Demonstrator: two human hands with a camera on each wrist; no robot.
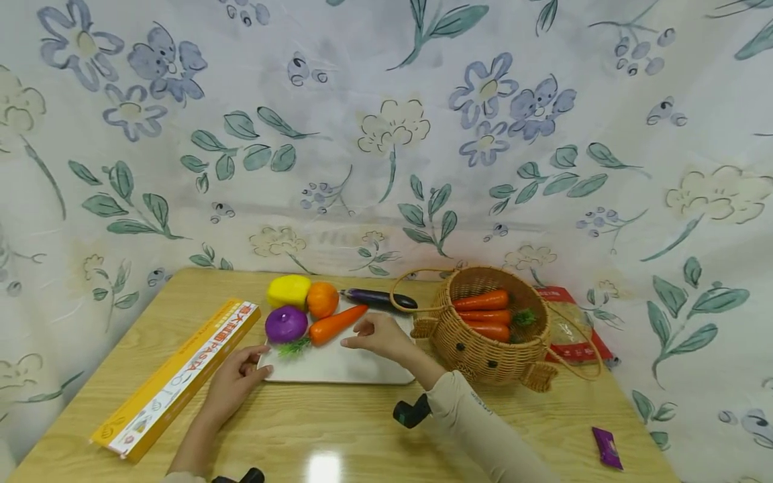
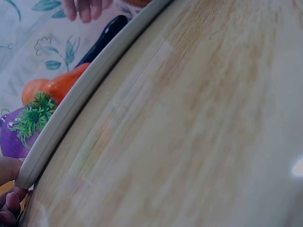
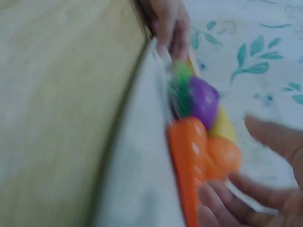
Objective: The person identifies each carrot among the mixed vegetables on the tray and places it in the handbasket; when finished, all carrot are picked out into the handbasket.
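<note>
My left hand (image 1: 234,381) grips the left front corner of a white tray (image 1: 344,367), thumb on its edge and fingers around the rim. Over the tray's right half hovers my right hand (image 1: 384,339), fingers loosely bent and spread, holding nothing. Its fingertips are near a carrot (image 1: 337,325) with a green top that lies on the tray. Left of the carrot sits a purple onion-like vegetable (image 1: 286,325); behind are a yellow fruit (image 1: 289,292) and a round orange fruit (image 1: 323,299). An eggplant (image 1: 380,298) lies along the tray's back edge.
A wicker basket (image 1: 483,359) with several carrots (image 1: 483,315) stands right of the tray, its handles sticking out. Behind it lies a red packet (image 1: 570,352). A long pasta box (image 1: 181,376) lies to the left. A small purple packet (image 1: 606,447) is at front right.
</note>
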